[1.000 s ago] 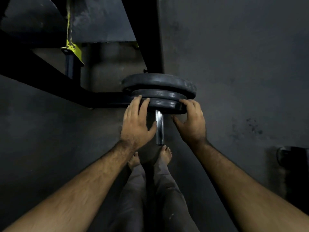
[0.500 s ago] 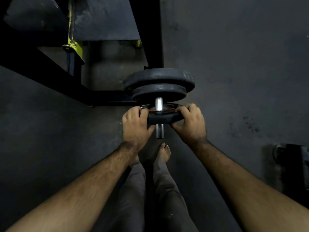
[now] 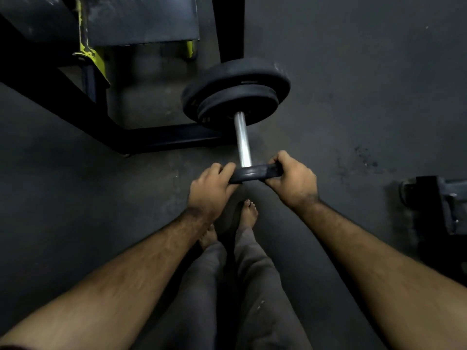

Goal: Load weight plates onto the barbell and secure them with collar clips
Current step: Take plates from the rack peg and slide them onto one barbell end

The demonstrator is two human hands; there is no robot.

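Gripping a small weight plate [image 3: 255,173] by its rim, left hand [image 3: 211,192] curled round the near-left edge, right hand [image 3: 293,179] clenched on the opposite edge. Plate held edge-on at the free tip of the chrome barbell sleeve [image 3: 242,140]; cannot tell whether the sleeve end sits inside the plate's hole or just beyond it. Farther along the sleeve from the hands, two larger black plates [image 3: 236,93] seated together, with a bare stretch of chrome between them and the held plate.

Step in hand, by judgement: threading this plate on the sleeve. Next move calls for keeping the plate square to the bar and sliding it away from the hands until flush against the seated pair, then fitting a collar clip; no clip visible anywhere here.

Open floor [image 3: 353,97] to the right of the right hand. Dark rack frame [image 3: 75,102] with yellow bracket [image 3: 92,54] left of and beyond the left hand, well apart. Bare feet [image 3: 247,213] directly below the plate: risk if dropped. Dark equipment [image 3: 439,205] far right.
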